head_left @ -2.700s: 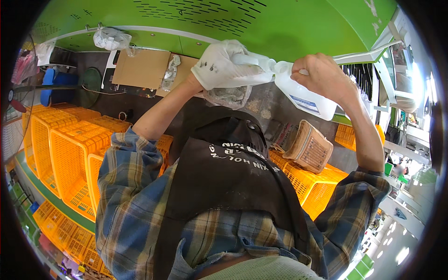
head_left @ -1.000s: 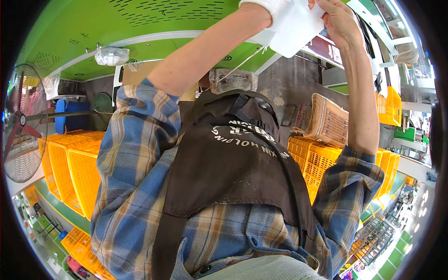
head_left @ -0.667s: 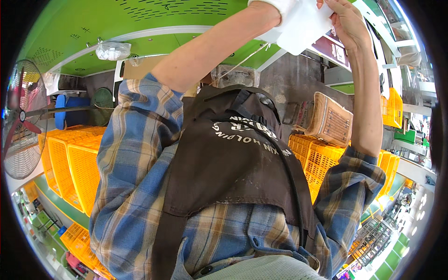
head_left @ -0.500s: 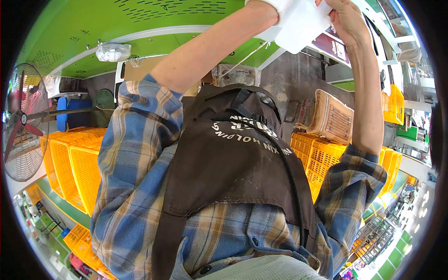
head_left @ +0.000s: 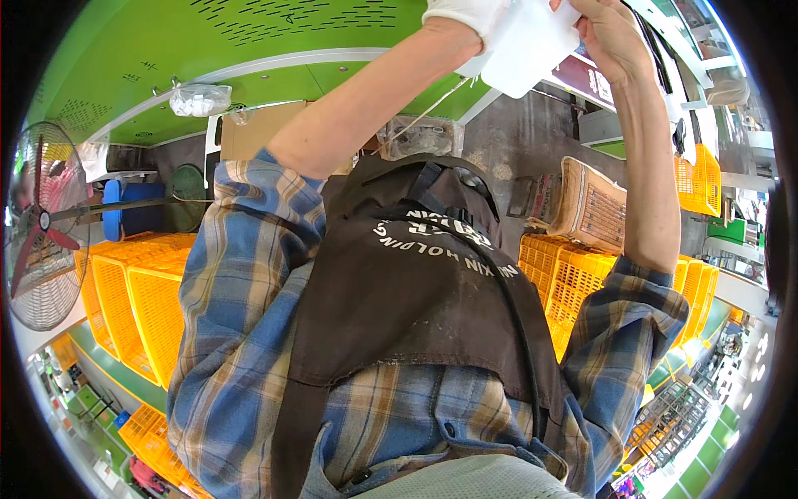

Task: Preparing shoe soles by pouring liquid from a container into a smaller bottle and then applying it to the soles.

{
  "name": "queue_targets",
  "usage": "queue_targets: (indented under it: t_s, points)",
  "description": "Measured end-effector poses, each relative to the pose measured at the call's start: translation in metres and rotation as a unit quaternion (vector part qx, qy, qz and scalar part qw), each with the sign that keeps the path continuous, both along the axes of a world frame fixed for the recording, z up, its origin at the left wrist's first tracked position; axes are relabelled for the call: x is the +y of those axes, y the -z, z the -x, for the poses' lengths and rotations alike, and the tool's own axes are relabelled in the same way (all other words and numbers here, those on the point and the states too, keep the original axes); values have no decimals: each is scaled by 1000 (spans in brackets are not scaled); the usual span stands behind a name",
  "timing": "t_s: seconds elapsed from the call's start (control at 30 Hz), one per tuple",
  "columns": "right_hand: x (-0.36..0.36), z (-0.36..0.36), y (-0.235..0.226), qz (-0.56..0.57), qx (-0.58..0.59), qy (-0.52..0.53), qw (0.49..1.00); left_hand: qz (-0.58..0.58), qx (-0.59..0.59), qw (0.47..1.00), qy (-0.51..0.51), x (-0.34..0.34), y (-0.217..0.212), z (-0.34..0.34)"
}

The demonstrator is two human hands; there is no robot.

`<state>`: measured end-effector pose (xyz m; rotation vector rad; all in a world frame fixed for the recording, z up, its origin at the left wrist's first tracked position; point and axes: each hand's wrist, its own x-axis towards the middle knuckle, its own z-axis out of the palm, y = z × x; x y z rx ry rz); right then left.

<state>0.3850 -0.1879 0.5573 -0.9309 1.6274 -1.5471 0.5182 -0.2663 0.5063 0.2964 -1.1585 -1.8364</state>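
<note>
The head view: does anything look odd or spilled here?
At the white container, the left hand is gloved while the right hand is bare, an odd mismatch. Pale patches also stand out on the dark floor beyond the apron; whether spill or stain, I can't tell.

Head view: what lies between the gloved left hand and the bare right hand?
In the head view, a white plastic bottle lies between the gloved left hand and the bare right hand.
</note>
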Motion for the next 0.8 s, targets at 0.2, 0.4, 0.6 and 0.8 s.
queue_targets:
  t_s: [0.2,0.4,0.6,0.8]
  points:
    - [-1,-16,1,-22,-20,28,999,-9,-15,1000,-11,5,-2,-15]
    - [5,-6,28,-11,65,1,998,80,-202,968,-123,-14,20,-38]
    - [18,-4,49,-65,166,7,984,128,-264,937,-189,-29,30,-68]
    - [22,3,78,-84,253,-6,964,98,-301,944,-92,-34,16,-92]
